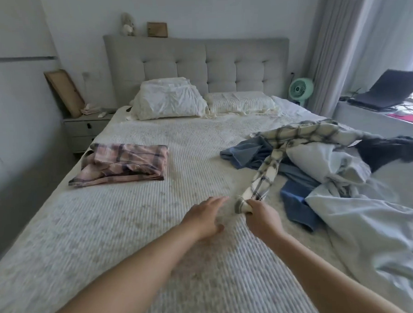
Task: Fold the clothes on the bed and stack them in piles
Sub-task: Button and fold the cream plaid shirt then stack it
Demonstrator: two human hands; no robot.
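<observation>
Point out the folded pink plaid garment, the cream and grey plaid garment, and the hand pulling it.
Folded pink plaid garment [127, 164], head view, top middle.
Cream and grey plaid garment [265, 174], head view, stretched sleeve.
Right hand [261, 214], head view, back of hand.

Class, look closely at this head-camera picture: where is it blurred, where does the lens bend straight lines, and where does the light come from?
Head view: motion blur smears the bed near the bottom edge and the plaid garment; the wide lens bows the curtain; daylight enters from the right.

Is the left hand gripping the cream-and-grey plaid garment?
No, the left hand is open over the white ribbed bedspread, while the right hand grips the cream-and-grey plaid garment by its end.
</observation>
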